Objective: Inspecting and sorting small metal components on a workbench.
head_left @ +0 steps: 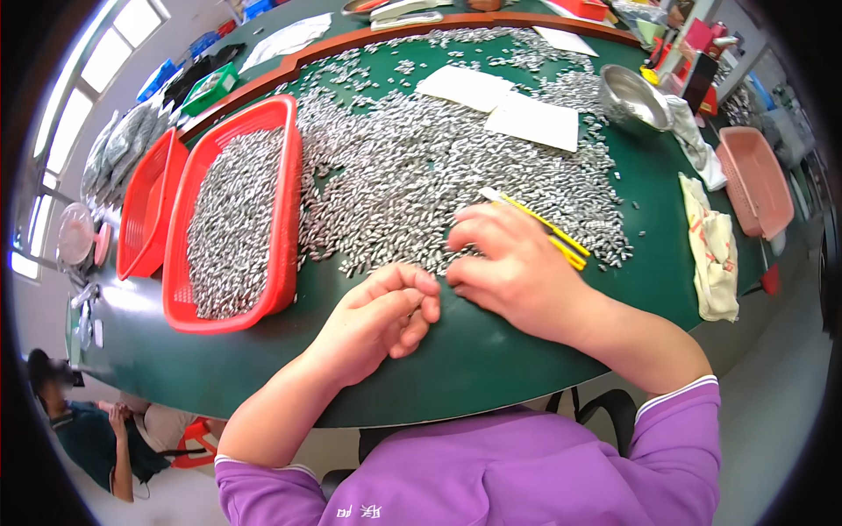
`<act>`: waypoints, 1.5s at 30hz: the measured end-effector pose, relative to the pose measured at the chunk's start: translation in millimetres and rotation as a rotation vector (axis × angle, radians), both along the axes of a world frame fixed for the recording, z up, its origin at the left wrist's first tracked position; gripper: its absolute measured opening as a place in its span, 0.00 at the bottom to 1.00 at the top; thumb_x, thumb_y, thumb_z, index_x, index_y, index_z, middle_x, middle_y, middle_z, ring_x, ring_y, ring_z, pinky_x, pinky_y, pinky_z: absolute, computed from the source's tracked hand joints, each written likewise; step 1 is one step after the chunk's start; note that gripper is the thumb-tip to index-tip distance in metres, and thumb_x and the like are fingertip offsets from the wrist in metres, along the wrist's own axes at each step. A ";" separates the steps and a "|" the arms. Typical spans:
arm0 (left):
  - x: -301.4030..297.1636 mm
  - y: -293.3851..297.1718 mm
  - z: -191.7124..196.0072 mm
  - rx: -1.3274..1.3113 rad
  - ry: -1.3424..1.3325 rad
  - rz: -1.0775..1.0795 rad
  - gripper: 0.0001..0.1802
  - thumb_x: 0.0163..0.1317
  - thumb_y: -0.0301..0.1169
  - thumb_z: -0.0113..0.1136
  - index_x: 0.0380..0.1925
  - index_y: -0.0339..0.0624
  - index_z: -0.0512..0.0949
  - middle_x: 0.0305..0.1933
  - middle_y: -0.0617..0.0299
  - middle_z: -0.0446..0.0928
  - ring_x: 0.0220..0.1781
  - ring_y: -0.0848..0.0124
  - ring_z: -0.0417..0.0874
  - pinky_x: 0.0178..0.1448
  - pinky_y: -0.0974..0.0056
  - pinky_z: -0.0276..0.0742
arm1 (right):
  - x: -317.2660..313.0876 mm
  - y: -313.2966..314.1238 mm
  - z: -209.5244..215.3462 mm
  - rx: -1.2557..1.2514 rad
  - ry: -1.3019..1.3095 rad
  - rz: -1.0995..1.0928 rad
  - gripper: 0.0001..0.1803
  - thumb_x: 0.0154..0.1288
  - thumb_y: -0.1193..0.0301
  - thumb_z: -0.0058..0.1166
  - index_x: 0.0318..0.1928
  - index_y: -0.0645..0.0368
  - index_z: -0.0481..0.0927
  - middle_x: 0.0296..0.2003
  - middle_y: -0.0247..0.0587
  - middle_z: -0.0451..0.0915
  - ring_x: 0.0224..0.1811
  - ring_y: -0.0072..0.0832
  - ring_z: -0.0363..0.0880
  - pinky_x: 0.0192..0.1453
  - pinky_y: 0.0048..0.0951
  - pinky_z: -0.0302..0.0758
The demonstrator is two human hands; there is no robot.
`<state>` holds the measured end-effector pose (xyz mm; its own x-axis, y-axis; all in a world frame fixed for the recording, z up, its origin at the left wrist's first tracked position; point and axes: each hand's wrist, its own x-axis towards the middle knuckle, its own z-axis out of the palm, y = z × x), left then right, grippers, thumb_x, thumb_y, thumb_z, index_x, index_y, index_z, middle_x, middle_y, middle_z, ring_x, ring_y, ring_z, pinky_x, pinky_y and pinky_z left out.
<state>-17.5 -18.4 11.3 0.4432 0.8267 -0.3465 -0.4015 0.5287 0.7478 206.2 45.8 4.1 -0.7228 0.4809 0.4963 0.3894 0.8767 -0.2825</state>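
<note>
Small silvery metal pieces (395, 184) cover the middle of the green table in a wide, loose layer. At their near edge my right hand (522, 272) bends over the pieces, its thumb and index finger drawn together. Whatever sits at its fingertips is hidden. A slim yellow tool (548, 222) with a pale end lies on the pieces, partly behind that hand. Just left of it, my left hand (377, 320) is held above the bare table edge with curled fingers; its grip is too small to make out. Left of both hands stands a red plastic basket (288, 219) filled with the same pieces.
Another red basket (145, 210) stands further left. White sheets (535, 123) lie on the pieces. A metal bowl (631, 98), a cream cloth (709, 254) and a pink basket (759, 180) are at the right. A brown rail (377, 39) borders the far side. A person (96, 430) sits lower left.
</note>
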 end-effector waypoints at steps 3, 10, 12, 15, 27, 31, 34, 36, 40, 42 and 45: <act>-1.7 -0.1 1.1 -0.031 0.007 -0.020 0.07 0.72 0.26 0.49 0.47 0.40 0.72 0.38 0.60 0.75 0.25 0.79 0.67 0.25 0.75 0.62 | -4.0 1.5 -5.3 0.020 0.059 0.033 0.09 0.56 0.69 0.64 0.35 0.54 0.79 0.46 0.37 0.75 0.61 0.40 0.73 0.63 0.45 0.69; 0.3 -2.5 -2.6 -0.006 0.135 -0.045 0.07 0.71 0.30 0.54 0.44 0.42 0.70 0.33 0.60 0.75 0.21 0.79 0.66 0.21 0.74 0.58 | -5.9 -5.4 -1.9 -0.096 0.270 0.120 0.11 0.60 0.64 0.64 0.38 0.52 0.78 0.46 0.35 0.75 0.59 0.39 0.73 0.63 0.43 0.68; -1.9 -3.7 -3.9 0.019 0.144 -0.048 0.08 0.71 0.32 0.55 0.43 0.41 0.70 0.32 0.60 0.74 0.20 0.78 0.66 0.21 0.74 0.58 | -8.2 -6.7 -4.7 -0.074 0.309 0.129 0.12 0.60 0.63 0.64 0.39 0.52 0.78 0.46 0.36 0.76 0.58 0.38 0.74 0.63 0.42 0.68; -3.8 -4.3 -4.6 0.037 0.132 -0.059 0.09 0.71 0.33 0.57 0.42 0.41 0.70 0.29 0.62 0.72 0.18 0.79 0.65 0.20 0.74 0.58 | -8.9 -6.4 -6.1 -0.051 0.339 0.164 0.12 0.58 0.63 0.64 0.38 0.52 0.78 0.45 0.35 0.76 0.57 0.37 0.75 0.61 0.40 0.70; -1.1 -0.3 -7.5 0.081 0.164 -0.020 0.07 0.66 0.28 0.60 0.40 0.41 0.71 0.29 0.61 0.75 0.16 0.79 0.65 0.17 0.75 0.58 | -5.6 -7.4 -5.4 -0.175 0.420 0.162 0.09 0.57 0.67 0.66 0.38 0.51 0.81 0.42 0.33 0.76 0.48 0.35 0.76 0.54 0.39 0.72; -0.3 -1.9 -6.8 0.093 0.181 -0.010 0.07 0.66 0.25 0.59 0.40 0.40 0.71 0.29 0.61 0.75 0.16 0.79 0.66 0.18 0.75 0.58 | -6.9 -6.6 -7.3 -0.169 0.417 0.185 0.08 0.55 0.66 0.66 0.34 0.51 0.80 0.41 0.33 0.76 0.49 0.35 0.76 0.54 0.39 0.71; 0.0 -1.0 -5.3 0.107 0.175 -0.012 0.06 0.66 0.25 0.58 0.39 0.41 0.71 0.29 0.60 0.75 0.16 0.79 0.66 0.18 0.75 0.58 | -7.3 -8.3 -4.7 -0.152 0.431 0.175 0.09 0.54 0.66 0.67 0.32 0.51 0.79 0.40 0.33 0.76 0.49 0.36 0.76 0.54 0.39 0.71; -2.1 0.0 -8.6 0.117 0.168 -0.014 0.06 0.67 0.25 0.58 0.39 0.41 0.71 0.30 0.60 0.75 0.16 0.79 0.65 0.18 0.76 0.59 | -7.7 -8.7 -5.4 -0.121 0.424 0.155 0.09 0.54 0.66 0.67 0.32 0.51 0.78 0.39 0.33 0.76 0.49 0.36 0.76 0.54 0.39 0.71; -1.3 0.1 -9.5 0.105 0.153 0.001 0.05 0.67 0.24 0.57 0.39 0.41 0.71 0.30 0.59 0.75 0.17 0.79 0.65 0.19 0.76 0.59 | -7.4 -9.1 -5.7 -0.060 0.384 0.116 0.10 0.53 0.66 0.66 0.32 0.52 0.78 0.39 0.34 0.76 0.48 0.36 0.76 0.54 0.40 0.71; -1.7 0.7 -9.6 0.100 0.154 0.001 0.05 0.67 0.24 0.57 0.39 0.41 0.71 0.29 0.59 0.75 0.17 0.79 0.65 0.19 0.76 0.59 | -8.3 -11.0 -5.5 -0.041 0.378 0.104 0.11 0.52 0.66 0.66 0.31 0.53 0.77 0.38 0.35 0.76 0.48 0.37 0.76 0.54 0.39 0.71; -2.4 1.2 -10.2 0.080 0.141 0.013 0.04 0.68 0.24 0.56 0.38 0.40 0.71 0.29 0.58 0.75 0.17 0.79 0.63 0.19 0.77 0.58 | -11.3 -10.4 -8.1 0.034 0.416 0.104 0.11 0.53 0.66 0.65 0.31 0.54 0.75 0.37 0.36 0.75 0.46 0.37 0.76 0.52 0.39 0.71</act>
<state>-19.8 -17.2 1.2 0.3835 0.8595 -0.3378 -0.2959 0.4609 0.8367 194.9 35.3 -4.0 -0.5012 0.3949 0.7700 0.1577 0.9166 -0.3674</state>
